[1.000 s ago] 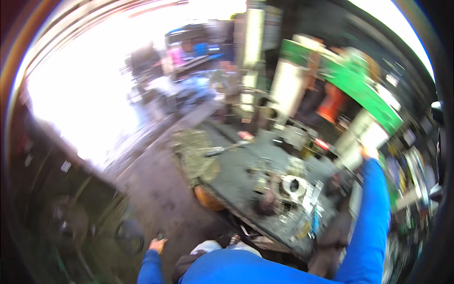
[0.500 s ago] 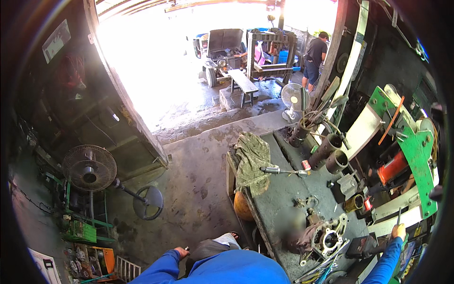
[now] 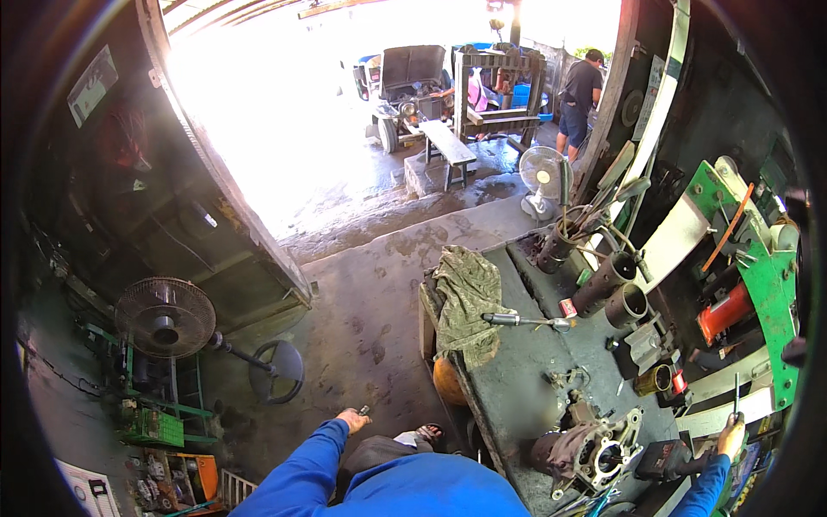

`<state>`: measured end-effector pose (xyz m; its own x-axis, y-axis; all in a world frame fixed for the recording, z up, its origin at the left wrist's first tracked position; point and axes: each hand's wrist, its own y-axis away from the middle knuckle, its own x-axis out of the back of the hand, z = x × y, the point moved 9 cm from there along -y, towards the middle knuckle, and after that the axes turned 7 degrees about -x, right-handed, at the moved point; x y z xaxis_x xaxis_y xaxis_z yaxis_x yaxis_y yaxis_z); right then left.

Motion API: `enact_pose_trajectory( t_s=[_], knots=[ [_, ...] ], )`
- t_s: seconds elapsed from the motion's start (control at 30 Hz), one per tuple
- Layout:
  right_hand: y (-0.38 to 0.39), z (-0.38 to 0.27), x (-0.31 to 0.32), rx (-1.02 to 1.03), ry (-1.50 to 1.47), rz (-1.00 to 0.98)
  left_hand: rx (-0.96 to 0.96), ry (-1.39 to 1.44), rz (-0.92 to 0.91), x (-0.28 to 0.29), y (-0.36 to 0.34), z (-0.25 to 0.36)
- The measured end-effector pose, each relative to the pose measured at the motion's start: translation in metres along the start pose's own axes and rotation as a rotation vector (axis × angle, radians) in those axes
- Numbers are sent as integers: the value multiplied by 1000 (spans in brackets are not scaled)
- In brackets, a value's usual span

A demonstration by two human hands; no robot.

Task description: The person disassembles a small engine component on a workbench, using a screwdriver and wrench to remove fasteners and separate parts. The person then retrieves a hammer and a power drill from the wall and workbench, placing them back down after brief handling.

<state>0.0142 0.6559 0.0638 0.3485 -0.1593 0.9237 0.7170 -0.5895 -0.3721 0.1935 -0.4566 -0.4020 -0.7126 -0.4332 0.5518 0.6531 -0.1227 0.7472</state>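
Note:
My left hand [image 3: 351, 420] is closed around a small metal piece [image 3: 365, 410], perhaps a socket, and is held out over the floor left of the workbench. At the far right, my right hand [image 3: 731, 437] grips a thin metal rod-like tool [image 3: 736, 395] that points upward; its exact kind is unclear. Between my body and that hand, a greasy metal housing [image 3: 594, 452] with a light, holed flange lies on the dark workbench [image 3: 543, 362]. Beside my right hand sits a dark boxy tool [image 3: 663, 461].
A ratchet-like wrench [image 3: 527, 320] and a crumpled cloth [image 3: 468, 297] lie on the bench. Metal cylinders [image 3: 607, 280] stand toward its back. A green-framed press [image 3: 758, 293] rises on the right. Left are a fan [image 3: 165, 317] and a steering wheel [image 3: 277, 372]. A person [image 3: 579, 102] stands outside.
My left hand has moved forward and slightly right with the metal piece. My right hand still holds the rod and is a little lower in view. The whole view has shifted slightly.

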Motion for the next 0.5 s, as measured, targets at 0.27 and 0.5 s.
enact_pose_trajectory(
  t_s=[0.27,0.5],
  knots=[
    [87,-27,102,626,437,300,11,-229,-247,-68,13,-54],
    [241,-71,251,231,-104,-52,129,90,-185,-19,-64,-52]
  ],
)
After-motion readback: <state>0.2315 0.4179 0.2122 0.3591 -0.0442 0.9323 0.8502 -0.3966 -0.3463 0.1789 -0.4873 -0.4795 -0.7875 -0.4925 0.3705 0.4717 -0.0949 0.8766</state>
